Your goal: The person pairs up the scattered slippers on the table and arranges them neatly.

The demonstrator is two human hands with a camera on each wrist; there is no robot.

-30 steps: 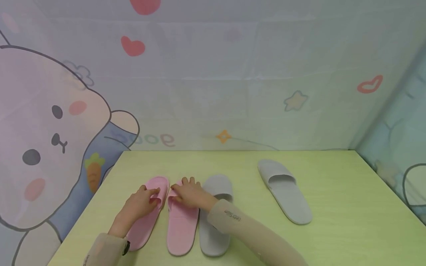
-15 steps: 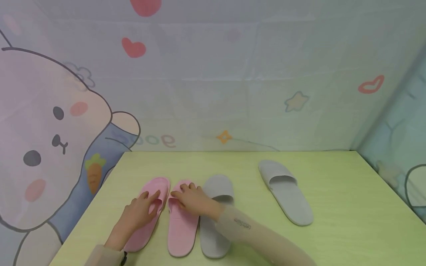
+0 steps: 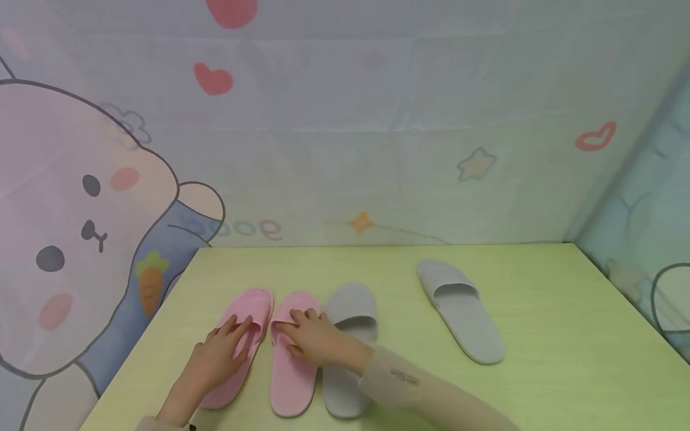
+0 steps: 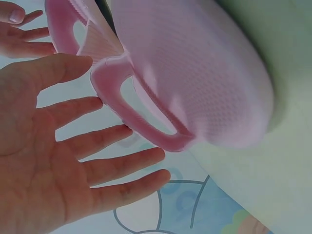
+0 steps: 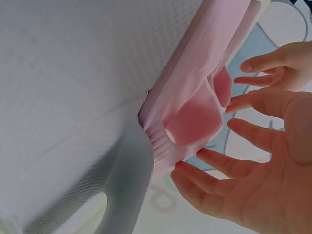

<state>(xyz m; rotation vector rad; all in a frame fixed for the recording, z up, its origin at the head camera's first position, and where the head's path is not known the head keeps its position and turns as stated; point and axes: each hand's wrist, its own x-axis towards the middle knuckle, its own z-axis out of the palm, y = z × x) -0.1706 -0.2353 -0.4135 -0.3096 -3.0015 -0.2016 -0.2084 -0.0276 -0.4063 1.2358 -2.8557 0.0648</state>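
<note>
Two pink slippers lie side by side on the left half of the table. Over the left pink slipper (image 3: 254, 302) is my left hand (image 3: 215, 354), its spread fingertips at the strap; in the left wrist view the fingers (image 4: 117, 165) are straight, beside the strap's rim. My right hand (image 3: 318, 338) hovers over the right pink slipper (image 3: 293, 389). Its fingers (image 5: 226, 163) appear extended and loosely bent near that slipper's strap opening in the right wrist view, gripping nothing. Right of the pink pair, a grey slipper (image 3: 351, 299) is partly covered by my right forearm.
Another grey slipper (image 3: 469, 323) lies at an angle farther right on the pale yellow-green table (image 3: 566, 335). Behind the table hangs a printed cloth (image 3: 334, 120) with hearts and a cartoon animal.
Both hands have drawn back slightly toward the near edge and their fingers have loosened from the pink slippers' straps. The slippers stay nearly where they were.
</note>
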